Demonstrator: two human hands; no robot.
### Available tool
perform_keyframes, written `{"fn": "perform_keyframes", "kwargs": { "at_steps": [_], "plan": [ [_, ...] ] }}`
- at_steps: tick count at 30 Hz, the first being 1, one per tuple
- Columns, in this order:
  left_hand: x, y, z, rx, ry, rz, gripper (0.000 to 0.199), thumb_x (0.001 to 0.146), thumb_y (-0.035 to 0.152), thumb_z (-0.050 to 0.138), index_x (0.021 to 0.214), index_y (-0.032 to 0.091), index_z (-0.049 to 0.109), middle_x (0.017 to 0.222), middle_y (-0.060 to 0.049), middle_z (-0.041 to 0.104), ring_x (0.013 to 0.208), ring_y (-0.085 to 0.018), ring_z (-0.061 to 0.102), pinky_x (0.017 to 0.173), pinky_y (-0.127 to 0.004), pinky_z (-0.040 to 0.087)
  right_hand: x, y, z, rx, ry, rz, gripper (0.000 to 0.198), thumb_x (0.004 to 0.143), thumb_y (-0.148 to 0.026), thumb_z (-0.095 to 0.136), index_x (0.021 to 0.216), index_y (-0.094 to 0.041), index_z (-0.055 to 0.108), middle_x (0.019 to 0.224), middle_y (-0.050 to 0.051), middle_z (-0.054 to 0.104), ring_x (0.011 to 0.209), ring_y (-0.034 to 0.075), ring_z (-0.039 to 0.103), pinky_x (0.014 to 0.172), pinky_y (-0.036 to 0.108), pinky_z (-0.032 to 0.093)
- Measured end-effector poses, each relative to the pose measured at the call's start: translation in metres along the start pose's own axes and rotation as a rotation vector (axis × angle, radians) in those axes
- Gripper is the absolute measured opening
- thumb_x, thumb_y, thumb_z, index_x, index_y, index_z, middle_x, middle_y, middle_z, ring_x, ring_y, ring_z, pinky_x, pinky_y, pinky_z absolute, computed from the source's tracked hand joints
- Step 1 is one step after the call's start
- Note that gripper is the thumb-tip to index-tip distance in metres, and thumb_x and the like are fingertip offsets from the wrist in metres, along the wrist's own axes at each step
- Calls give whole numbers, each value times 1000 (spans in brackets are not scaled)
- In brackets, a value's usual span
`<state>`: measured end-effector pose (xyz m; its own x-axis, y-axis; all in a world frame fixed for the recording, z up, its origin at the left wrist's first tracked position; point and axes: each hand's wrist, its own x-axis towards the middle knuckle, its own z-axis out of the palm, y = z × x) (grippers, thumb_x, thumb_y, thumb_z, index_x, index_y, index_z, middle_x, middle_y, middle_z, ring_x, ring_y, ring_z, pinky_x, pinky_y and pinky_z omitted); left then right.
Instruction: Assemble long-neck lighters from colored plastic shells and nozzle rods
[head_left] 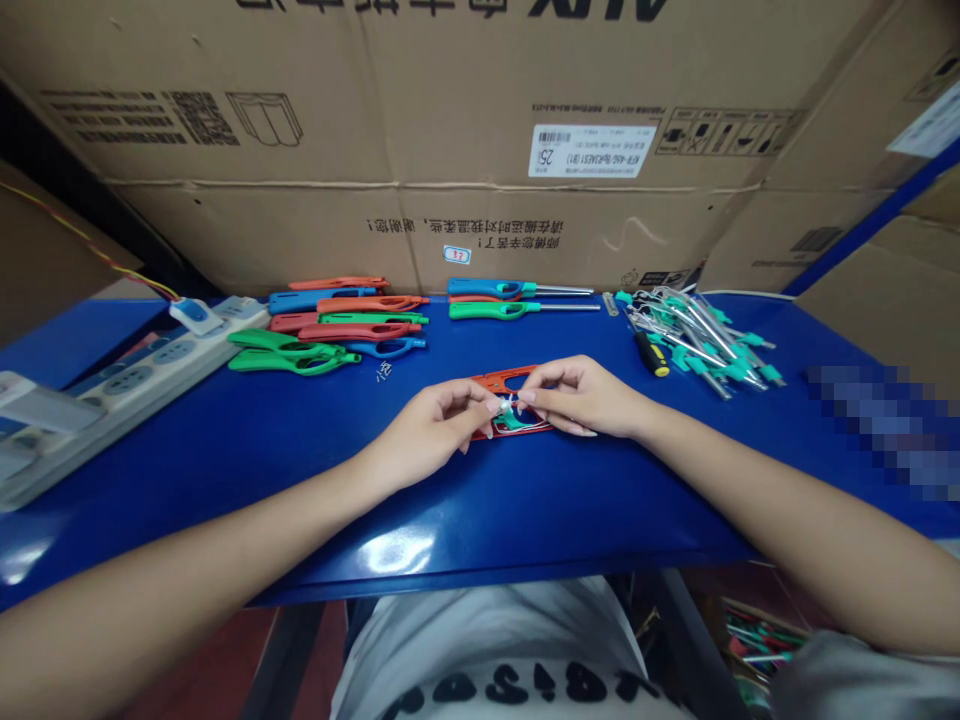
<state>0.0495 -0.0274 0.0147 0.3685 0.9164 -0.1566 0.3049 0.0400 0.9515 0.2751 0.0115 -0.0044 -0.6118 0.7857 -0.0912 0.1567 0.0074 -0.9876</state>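
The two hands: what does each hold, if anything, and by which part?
The left hand appears to pinch a small white piece by its left end; for the right hand, it cannot be told.

the left hand (433,428) and right hand (586,395) cover both ends of the orange casing (493,382), and their fingers hide part of the teal piece (512,418) between them. the white part (506,405) at the left fingertips is too small to make out. so are the tiny silver bits (384,371). in the heap of metal rods (701,340), overlapping pieces conceal one another. a pixelated patch (892,430) masks something at right. the left edge crops the power strip (150,365); the top edge cuts the large lettering (596,9).
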Motion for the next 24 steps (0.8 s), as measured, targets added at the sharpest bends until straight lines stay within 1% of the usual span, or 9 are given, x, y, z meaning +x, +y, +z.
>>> {"fn": "perform_keyframes", "kwargs": {
  "at_steps": [8,11,15,19,24],
  "plan": [
    [0,-1,-1,-5,0,3,22,91,37,62,90,16,66,59,4,57,44,-7,42,40,-18,33,1,-1,0,13,-3,10,33,86,-46,72,85,-14,66,53,-5,57,32,3,37,28,15,23],
    [0,-2,0,1,-4,11,22,91,37,62,91,15,67,62,3,59,46,-7,43,40,-17,34,0,-3,1,11,-4,19,34,85,-47,72,83,-14,65,49,-7,54,31,2,35,28,15,21],
    [0,-3,1,0,-7,21,26,89,41,63,91,15,66,70,0,63,51,-7,46,41,-16,35,0,-3,2,-16,-2,27,35,85,-48,72,83,-14,64,46,-7,52,32,3,35,29,15,22],
    [1,-5,1,11,-16,25,32,88,45,63,92,14,67,72,-1,65,52,-8,47,42,-17,34,0,-5,5,-31,24,32,37,82,-50,74,83,-14,64,46,-8,52,32,3,35,29,16,23],
    [1,-5,1,7,-28,11,35,88,49,64,94,15,69,73,-2,67,52,-9,48,43,-18,34,-1,-8,9,-80,34,19,38,84,-51,71,85,-13,65,44,-8,48,33,4,35,32,17,24]
  ]
}}
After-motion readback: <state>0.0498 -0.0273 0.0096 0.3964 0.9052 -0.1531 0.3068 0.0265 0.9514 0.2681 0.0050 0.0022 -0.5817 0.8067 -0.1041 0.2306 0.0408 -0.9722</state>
